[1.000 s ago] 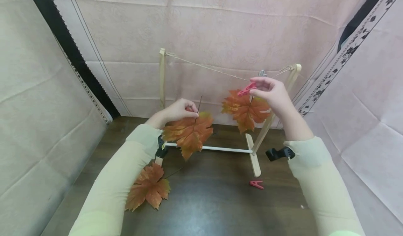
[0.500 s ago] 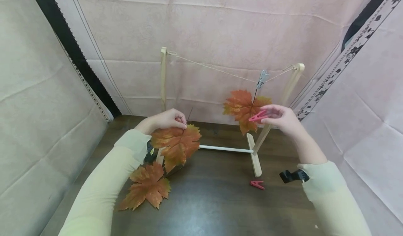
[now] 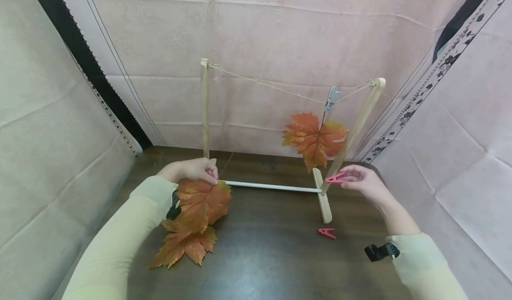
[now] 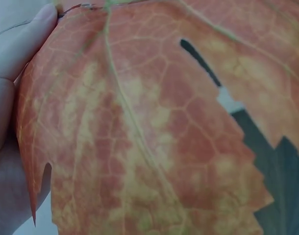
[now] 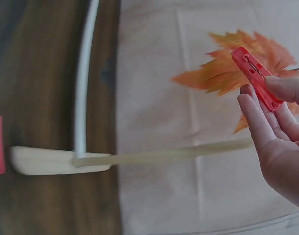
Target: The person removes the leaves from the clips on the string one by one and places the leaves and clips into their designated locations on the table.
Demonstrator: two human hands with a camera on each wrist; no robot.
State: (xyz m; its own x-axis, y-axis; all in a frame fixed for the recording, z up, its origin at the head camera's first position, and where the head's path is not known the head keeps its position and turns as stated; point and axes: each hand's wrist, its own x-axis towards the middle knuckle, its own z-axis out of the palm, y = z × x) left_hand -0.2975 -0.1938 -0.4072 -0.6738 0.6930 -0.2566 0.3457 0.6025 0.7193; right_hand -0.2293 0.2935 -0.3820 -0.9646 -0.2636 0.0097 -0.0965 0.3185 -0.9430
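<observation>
My left hand (image 3: 194, 170) pinches an orange artificial maple leaf (image 3: 206, 204) near its stem. That leaf fills most of the left wrist view and overlaps a second maple leaf (image 3: 192, 246) on the table. At the right, my right hand (image 3: 364, 183) holds a pink clothespin (image 5: 257, 78) between thumb and fingers, beside the frame's right post. Another maple leaf (image 3: 314, 140) hangs by its stem from a light blue clothespin (image 3: 332, 99) on the string (image 3: 272, 86). A second pink clothespin (image 3: 326, 233) lies on the table.
The string runs between two wooden posts, left (image 3: 205, 109) and right (image 3: 360, 118). A white rod (image 3: 276, 186) joins them low down, ending at the right wooden foot (image 3: 325, 206). Pale cloth (image 3: 256, 33) walls surround the brown table (image 3: 264, 255).
Both hands have come down from near string height, the left moving leftward with its leaf, the right moving outward with the pink clothespin. The hanging leaf and its clothespin are now uncovered.
</observation>
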